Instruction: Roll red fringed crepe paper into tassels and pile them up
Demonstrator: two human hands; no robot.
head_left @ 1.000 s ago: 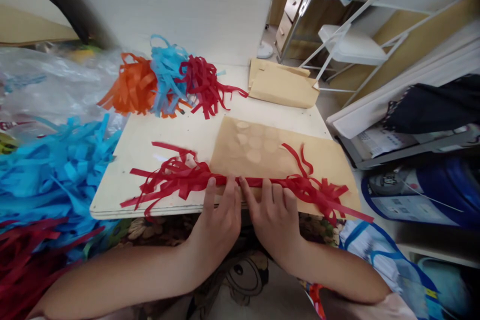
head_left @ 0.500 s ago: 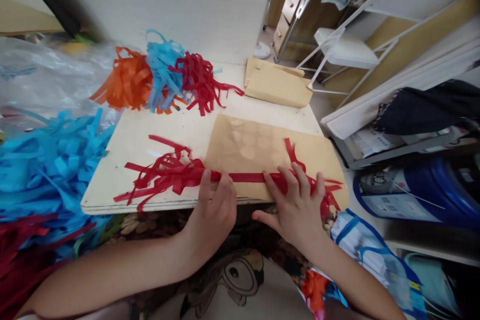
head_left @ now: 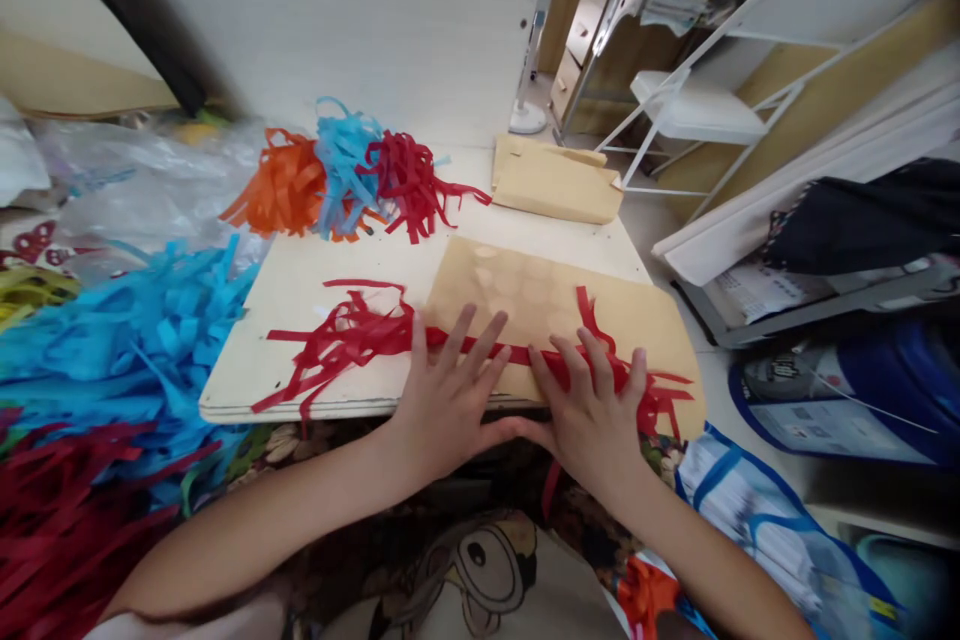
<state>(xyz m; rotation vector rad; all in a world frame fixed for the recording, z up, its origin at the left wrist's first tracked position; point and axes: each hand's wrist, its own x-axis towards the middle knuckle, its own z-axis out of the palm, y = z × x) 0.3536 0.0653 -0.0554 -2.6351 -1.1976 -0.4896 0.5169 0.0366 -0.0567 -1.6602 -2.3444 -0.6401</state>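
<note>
Dark red ribbon strips [head_left: 352, 330] lie in a long bundle near the table's front edge, their loose ends fanned out at both sides. My left hand [head_left: 450, 390] rests flat across the bundle's middle with fingers spread. Beside it, my right hand [head_left: 592, 400] presses on the ribbon's right part, fingers also spread. The two thumbs meet or nearly meet at the table edge. Under the right portion of the ribbon is a tan paper sheet [head_left: 637, 310], with faint round marks on its left part. What lies beneath my palms is hidden.
Orange [head_left: 289, 182], light blue [head_left: 349, 165] and red ribbon tufts [head_left: 405, 175] sit at the table's back left. Folded tan paper [head_left: 555, 185] lies at the back right. Heaps of blue [head_left: 127, 330] and red strips [head_left: 67, 510] fill the left side. A white folding chair [head_left: 697, 105] stands beyond.
My left hand has gone from curled fingers on the ribbon to spread flat, shifting right toward my right hand. My right hand stays nearly in place. The view has shifted slightly.
</note>
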